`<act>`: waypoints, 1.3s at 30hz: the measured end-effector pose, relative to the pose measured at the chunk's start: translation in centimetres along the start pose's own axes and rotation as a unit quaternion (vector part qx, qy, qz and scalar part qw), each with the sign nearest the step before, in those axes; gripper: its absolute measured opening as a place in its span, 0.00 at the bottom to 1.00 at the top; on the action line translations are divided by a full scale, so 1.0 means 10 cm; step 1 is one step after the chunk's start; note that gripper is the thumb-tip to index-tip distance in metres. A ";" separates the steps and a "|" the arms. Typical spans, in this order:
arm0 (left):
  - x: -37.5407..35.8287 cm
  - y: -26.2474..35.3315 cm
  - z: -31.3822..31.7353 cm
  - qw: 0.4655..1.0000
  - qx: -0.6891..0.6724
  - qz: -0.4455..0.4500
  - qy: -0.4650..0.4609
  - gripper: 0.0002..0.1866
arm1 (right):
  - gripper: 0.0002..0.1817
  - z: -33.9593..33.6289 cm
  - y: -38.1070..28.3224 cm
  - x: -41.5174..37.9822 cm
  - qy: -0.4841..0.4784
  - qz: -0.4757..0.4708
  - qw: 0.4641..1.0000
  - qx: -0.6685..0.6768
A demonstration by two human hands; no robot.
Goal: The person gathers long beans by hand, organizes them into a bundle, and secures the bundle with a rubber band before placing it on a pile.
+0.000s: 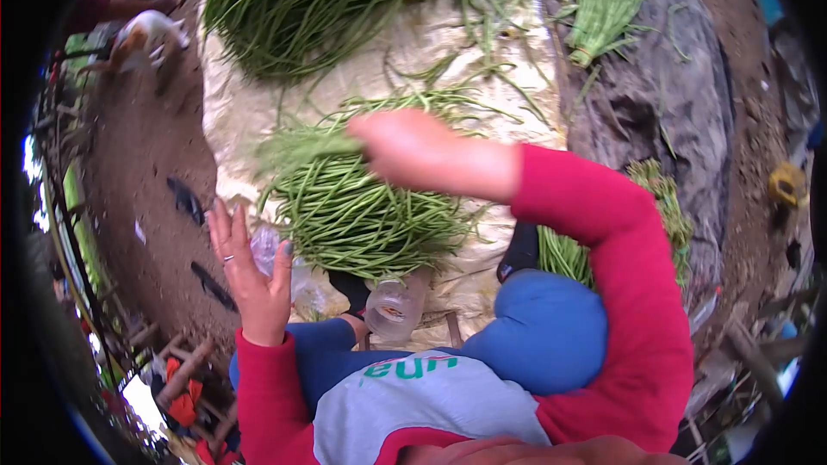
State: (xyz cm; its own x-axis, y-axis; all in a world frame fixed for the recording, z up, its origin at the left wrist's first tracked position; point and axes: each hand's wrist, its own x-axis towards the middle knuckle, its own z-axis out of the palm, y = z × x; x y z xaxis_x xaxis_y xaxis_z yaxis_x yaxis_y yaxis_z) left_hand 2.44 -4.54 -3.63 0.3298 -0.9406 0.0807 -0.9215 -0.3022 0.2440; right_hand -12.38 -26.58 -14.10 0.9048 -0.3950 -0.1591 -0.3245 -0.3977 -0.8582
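My right hand (405, 148), blurred by motion, is closed round the end of a small bunch of long green beans (301, 148). The bunch points left, over a heap of long beans (370, 215) in front of me. To the left of the heap, my left hand (254, 275) is raised and open, fingers spread, a ring on one finger. A clear plastic bag (265, 247) lies just beside that hand. Between my legs a clear plastic jar (394, 308) stands against the near edge of the heap.
A larger pile of long beans (319, 13) lies at the far end of the pale sheet (237, 133). Tied beans (603, 17) rest on the dark cloth (689, 103). More beans (564, 258) are by my right knee. Sandals (213, 286) and a cat (151, 39) are on the dirt.
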 end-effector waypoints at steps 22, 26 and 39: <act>0.19 0.09 0.69 0.944 -0.093 0.009 -0.316 0.27 | 0.38 -1.51 3.38 -0.75 0.460 0.398 0.770 -0.196; 0.22 0.11 0.70 0.945 -0.096 0.061 -0.306 0.27 | 0.25 -1.97 3.05 -1.31 0.556 0.330 0.762 0.020; -0.61 0.19 -0.10 0.923 0.038 0.253 -0.289 0.22 | 0.38 -0.46 1.10 -1.10 0.081 0.377 0.893 -0.233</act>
State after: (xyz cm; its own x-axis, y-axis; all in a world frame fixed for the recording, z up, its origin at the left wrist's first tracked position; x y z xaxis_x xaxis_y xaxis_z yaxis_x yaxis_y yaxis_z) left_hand -1.09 0.74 -2.71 -0.2908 -0.8833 -0.3678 -0.9463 0.2088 0.2466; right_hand -27.20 -30.45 -19.58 0.3413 -0.7953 -0.5010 -0.9381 -0.2551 -0.2340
